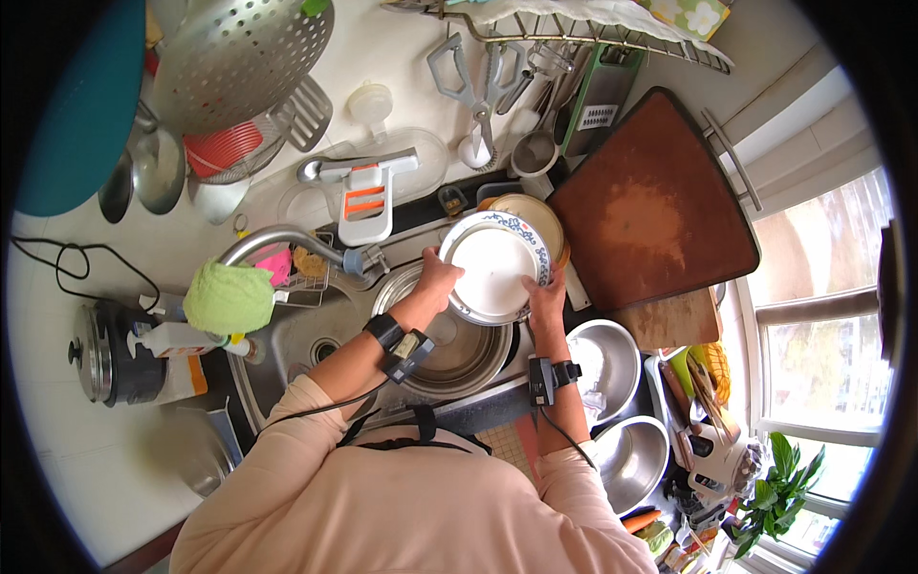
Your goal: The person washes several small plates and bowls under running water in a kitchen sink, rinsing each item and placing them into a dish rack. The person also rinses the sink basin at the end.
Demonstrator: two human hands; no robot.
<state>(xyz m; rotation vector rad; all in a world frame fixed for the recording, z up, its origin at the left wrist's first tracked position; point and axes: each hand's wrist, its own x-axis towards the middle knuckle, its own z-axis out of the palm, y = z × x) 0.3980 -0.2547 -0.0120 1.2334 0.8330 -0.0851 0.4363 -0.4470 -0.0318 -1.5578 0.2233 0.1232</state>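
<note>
Both my hands hold a white plate with a blue patterned rim point(491, 269) above the right side of the sink. My left hand point(437, 278) grips its left edge, and my right hand point(545, 288) grips its right edge. Below the plate sits a large round metal basin point(459, 377) over the right sink bowl. A tan round dish or lid point(534, 219) shows just behind the plate. The curved metal faucet point(287, 235) stands to the left, with a light green cloth point(229, 295) hung over it.
Two metal bowls point(631, 366) stand at the right. A large brown board or tray point(652, 215) leans at the back right by a wooden board point(674, 319). Utensils, kitchen shears point(480, 107) and a perforated metal strainer point(244, 64) hang on the wall. A black pot point(118, 355) is at the left.
</note>
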